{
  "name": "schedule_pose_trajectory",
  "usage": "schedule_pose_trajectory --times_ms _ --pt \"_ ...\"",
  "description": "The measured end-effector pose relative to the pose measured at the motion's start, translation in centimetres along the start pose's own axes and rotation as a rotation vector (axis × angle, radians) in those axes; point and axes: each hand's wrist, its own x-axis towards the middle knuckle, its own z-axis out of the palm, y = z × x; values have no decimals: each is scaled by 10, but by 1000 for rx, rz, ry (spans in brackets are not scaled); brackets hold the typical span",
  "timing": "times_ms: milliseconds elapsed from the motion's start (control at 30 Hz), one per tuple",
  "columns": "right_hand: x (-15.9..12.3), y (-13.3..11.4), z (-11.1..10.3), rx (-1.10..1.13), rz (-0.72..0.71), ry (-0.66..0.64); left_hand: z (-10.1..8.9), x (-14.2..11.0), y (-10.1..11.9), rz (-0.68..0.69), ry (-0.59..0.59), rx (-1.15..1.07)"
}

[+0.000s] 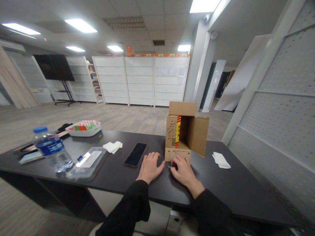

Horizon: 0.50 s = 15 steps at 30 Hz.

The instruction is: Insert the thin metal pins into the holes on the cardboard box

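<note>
Two bare hands on my feed, working at a dark surface [118, 173]. The left hand [150, 166] lies loosely spread, palm down, between a phone [136, 154] and the cardboard box [185, 132], gripping nothing that I can see. The right hand [182, 169] is curled over and looks to be pinching a slim thing [169, 167] with a shiny end poking out past the thumb. Most of it is hidden, so no clue from me on what it is.

The box stands just beyond the right hand, its mouth facing me, top flap [182, 108] up and right flap [200, 134] swung out. The front flap [176, 154] has a row of small holes in it, and the right fingers overlap its lower edge from where I'm looking. Can't tell if they touch.

Handling-wise, I'd guess the box is light and fairly stiff, but the flaps should bend at the creases, and the holes probably make that front one easier to tear. Dry cardboard ought to grip fine, though the yellow tape [178, 131] may be slicker. I'd steady it by the left wall and leave the floppy flaps alone. The slim thing looks hard and narrow, so I reckon it could roll in the fingers; pinch it close to the shiny end.
</note>
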Motion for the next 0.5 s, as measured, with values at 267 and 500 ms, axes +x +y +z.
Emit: schedule_pose_trajectory --times_ms 267,500 --pt "-1 -2 0 -41 -10 -9 1 0 0 -2 5 13" --pt "-1 -1 2 -14 7 -15 -1 0 2 -3 8 17"
